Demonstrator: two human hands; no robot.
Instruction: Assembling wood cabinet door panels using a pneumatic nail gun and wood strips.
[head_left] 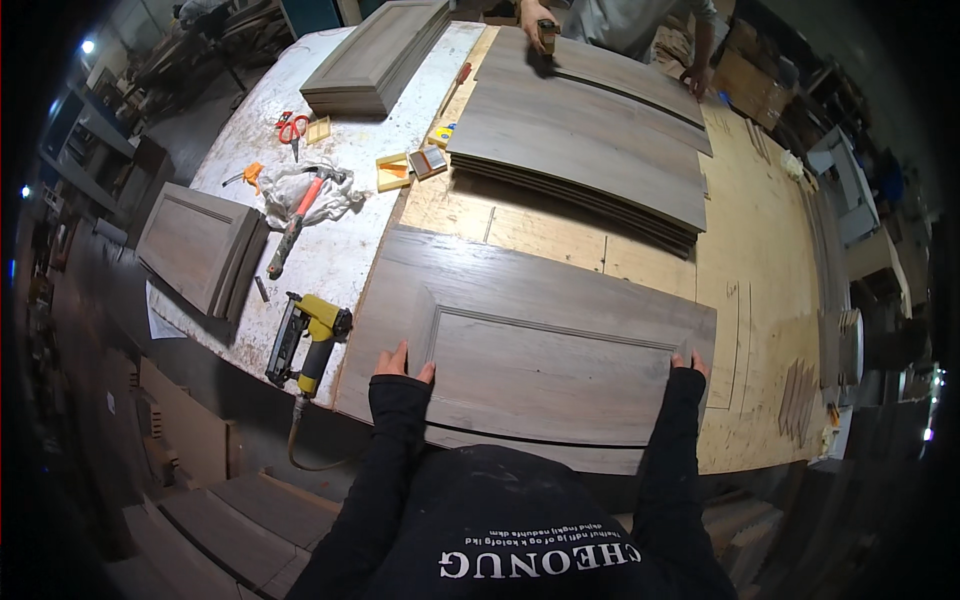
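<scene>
A grey-brown wooden cabinet door panel [560,350] with a recessed, moulded centre lies flat on the bench before me. My left hand [403,364] rests on its face near the left end, thumb and fingers apart. Near the opposite end, my right hand [690,363] touches the panel by its right edge, thumb and fingers also spread. Left of the panel, a yellow and black nail gun [318,330] lies with its hose hanging over the bench edge. Beyond the panel is a stack of similar boards [580,150].
Across the bench, a co-worker's hand [535,22] holds a small dark tool on the top board. A hammer [303,205] lies on crumpled white plastic, with red-handled scissors [293,130] farther back. Door stacks stand at the left [195,245] and far left [370,60].
</scene>
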